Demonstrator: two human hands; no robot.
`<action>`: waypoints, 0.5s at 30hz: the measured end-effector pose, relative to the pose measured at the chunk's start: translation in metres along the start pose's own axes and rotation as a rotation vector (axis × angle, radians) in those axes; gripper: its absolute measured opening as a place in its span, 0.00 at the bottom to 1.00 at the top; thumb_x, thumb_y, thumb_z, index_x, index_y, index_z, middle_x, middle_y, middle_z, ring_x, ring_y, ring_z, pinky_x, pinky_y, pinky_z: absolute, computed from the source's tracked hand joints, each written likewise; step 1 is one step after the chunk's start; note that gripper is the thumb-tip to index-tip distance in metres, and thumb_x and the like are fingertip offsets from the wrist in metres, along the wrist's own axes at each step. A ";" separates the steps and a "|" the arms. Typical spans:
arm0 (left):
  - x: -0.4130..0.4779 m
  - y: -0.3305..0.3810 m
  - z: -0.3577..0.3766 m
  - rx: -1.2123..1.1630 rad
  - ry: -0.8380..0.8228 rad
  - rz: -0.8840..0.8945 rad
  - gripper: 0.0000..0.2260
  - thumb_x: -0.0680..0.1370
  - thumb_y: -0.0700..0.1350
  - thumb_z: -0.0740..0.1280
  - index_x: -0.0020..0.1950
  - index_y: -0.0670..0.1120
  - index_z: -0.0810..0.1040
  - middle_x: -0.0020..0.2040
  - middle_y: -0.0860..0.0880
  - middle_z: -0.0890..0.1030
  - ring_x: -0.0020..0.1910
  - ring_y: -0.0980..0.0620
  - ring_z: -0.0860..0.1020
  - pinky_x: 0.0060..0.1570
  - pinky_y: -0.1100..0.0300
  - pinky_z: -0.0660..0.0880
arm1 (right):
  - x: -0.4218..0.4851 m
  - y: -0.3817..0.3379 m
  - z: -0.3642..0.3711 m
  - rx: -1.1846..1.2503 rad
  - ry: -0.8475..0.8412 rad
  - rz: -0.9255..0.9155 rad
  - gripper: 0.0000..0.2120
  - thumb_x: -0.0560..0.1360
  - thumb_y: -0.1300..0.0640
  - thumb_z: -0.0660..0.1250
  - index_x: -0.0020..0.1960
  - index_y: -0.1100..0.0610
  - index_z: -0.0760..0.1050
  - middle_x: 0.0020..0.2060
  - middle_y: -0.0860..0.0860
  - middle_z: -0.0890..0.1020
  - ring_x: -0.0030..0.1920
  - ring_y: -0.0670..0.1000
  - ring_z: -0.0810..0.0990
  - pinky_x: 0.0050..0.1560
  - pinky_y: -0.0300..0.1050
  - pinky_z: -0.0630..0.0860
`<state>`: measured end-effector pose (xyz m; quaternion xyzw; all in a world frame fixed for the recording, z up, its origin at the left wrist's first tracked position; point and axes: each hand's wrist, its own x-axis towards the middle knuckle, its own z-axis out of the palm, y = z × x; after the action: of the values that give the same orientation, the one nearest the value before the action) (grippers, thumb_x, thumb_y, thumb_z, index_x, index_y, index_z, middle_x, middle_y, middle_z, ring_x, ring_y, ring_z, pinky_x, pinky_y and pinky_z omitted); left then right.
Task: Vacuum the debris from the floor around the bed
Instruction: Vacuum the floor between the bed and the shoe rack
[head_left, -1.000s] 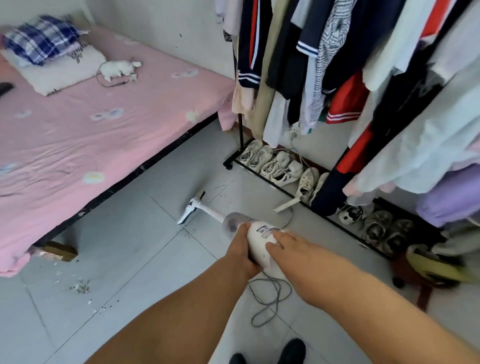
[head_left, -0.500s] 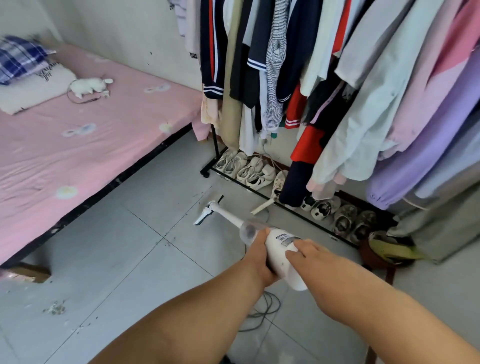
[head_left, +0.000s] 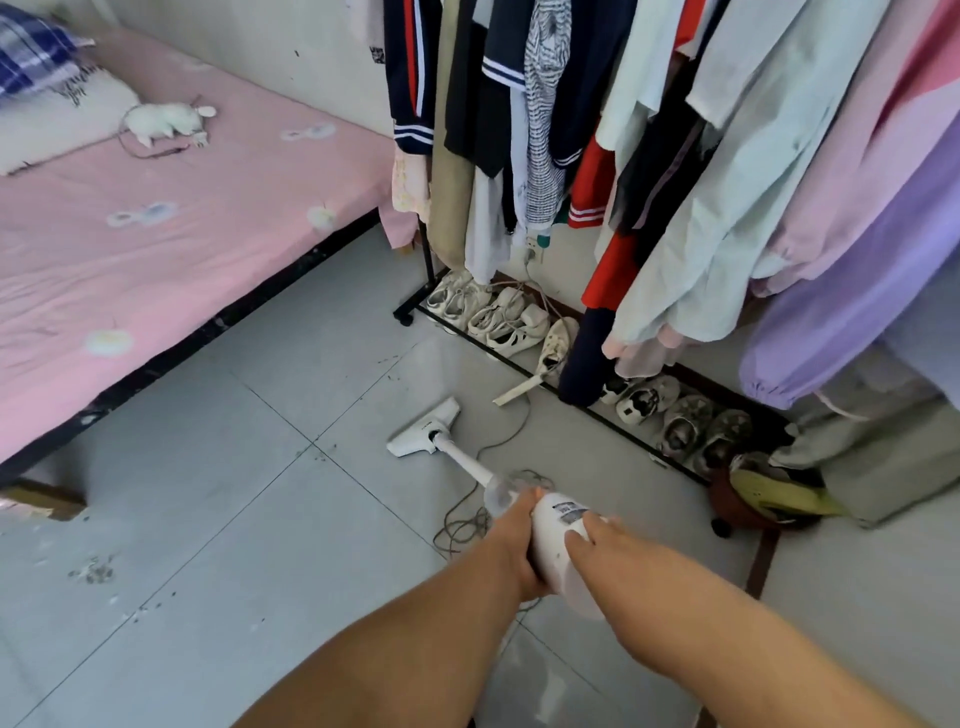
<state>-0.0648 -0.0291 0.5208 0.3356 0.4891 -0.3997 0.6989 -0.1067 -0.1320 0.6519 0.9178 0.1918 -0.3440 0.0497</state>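
Observation:
A white stick vacuum points away from me over the grey tiled floor. Its flat head lies on the tiles near the shoe row. My left hand grips the vacuum body from the left side. My right hand wraps the body from the right. Small dark specks of debris dot the tile joint left of the head. A grey clump of debris lies at the lower left, near the corner of the pink bed.
A clothes rack full of hanging garments stands on the right, with several shoes along its base. The vacuum's grey cord coils on the floor by my hands. A wall socket sits behind the clothes. Cardboard pokes from under the bed.
The vacuum head has turned flat onto the tiles and sits nearer the shoe row. My view has shifted. Both hands keep their hold on the body.

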 end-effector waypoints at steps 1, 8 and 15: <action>0.004 0.007 0.000 -0.005 0.003 0.001 0.26 0.74 0.62 0.71 0.59 0.41 0.82 0.49 0.40 0.86 0.47 0.42 0.85 0.38 0.49 0.81 | 0.008 0.002 0.000 0.005 0.009 -0.008 0.25 0.73 0.67 0.60 0.69 0.59 0.61 0.68 0.57 0.61 0.65 0.56 0.66 0.57 0.48 0.72; 0.024 0.074 -0.003 -0.020 -0.038 -0.003 0.27 0.73 0.60 0.72 0.63 0.41 0.81 0.55 0.41 0.85 0.56 0.42 0.82 0.62 0.46 0.77 | 0.068 0.004 -0.034 0.014 0.026 -0.060 0.28 0.73 0.67 0.61 0.71 0.58 0.59 0.73 0.56 0.54 0.72 0.55 0.57 0.63 0.48 0.71; 0.037 0.145 -0.011 -0.011 -0.045 0.019 0.28 0.74 0.61 0.72 0.65 0.41 0.80 0.58 0.41 0.84 0.59 0.42 0.82 0.61 0.47 0.77 | 0.126 -0.003 -0.075 -0.013 0.022 -0.071 0.28 0.74 0.65 0.62 0.72 0.59 0.57 0.73 0.56 0.54 0.73 0.56 0.55 0.63 0.47 0.70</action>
<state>0.0664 0.0377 0.4932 0.3272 0.4725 -0.3978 0.7151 0.0244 -0.0727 0.6270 0.9139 0.2270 -0.3341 0.0413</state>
